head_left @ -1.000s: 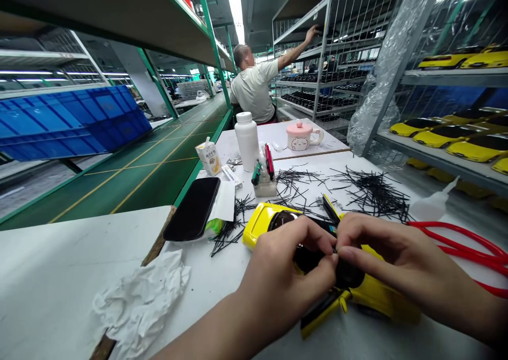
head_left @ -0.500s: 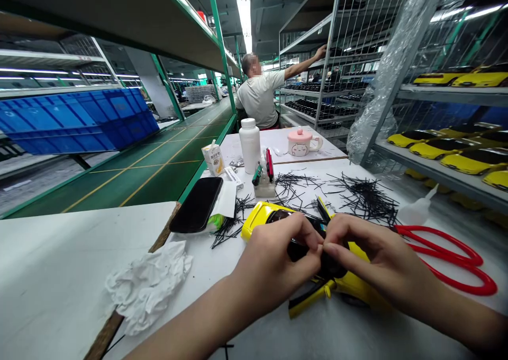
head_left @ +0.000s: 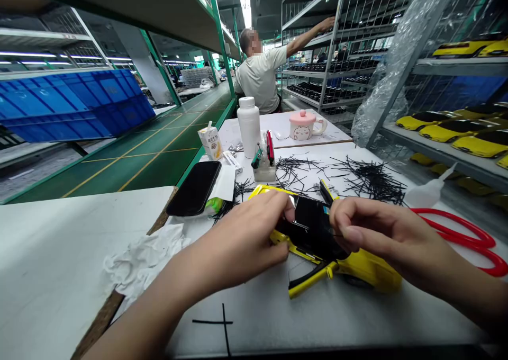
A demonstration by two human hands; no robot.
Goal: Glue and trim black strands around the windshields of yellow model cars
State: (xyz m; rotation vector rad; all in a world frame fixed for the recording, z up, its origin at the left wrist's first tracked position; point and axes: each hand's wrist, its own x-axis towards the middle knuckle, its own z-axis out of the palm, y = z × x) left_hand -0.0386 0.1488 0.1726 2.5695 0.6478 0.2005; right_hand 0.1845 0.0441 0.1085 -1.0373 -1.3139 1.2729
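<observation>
A yellow toy car body point(head_left: 357, 267) with a black roof lies on the white table point(head_left: 55, 254) right in front of me. My left hand point(head_left: 242, 241) covers the car's front end, with the fingers curled over the hood and windscreen. My right hand point(head_left: 373, 230) is pinched shut just above the black roof, thumb against forefinger, on something too thin to make out. A heap of thin black rods point(head_left: 369, 180) lies scattered behind the car.
Red-handled scissors point(head_left: 472, 241) lie at the right, beside a clear squeeze bottle point(head_left: 426, 195). A black phone point(head_left: 194, 188), crumpled white tissue point(head_left: 138, 262), white bottle point(head_left: 248, 127), pink mug point(head_left: 302, 125) and drink carton point(head_left: 210, 142) stand around. Another person point(head_left: 260, 74) reaches into wire shelving. Yellow car shells point(head_left: 448, 129) fill the right rack.
My left hand slid from the pinch at the roof forward onto the car's hood. The car now sits turned and slightly higher in view. My right hand kept its pinch.
</observation>
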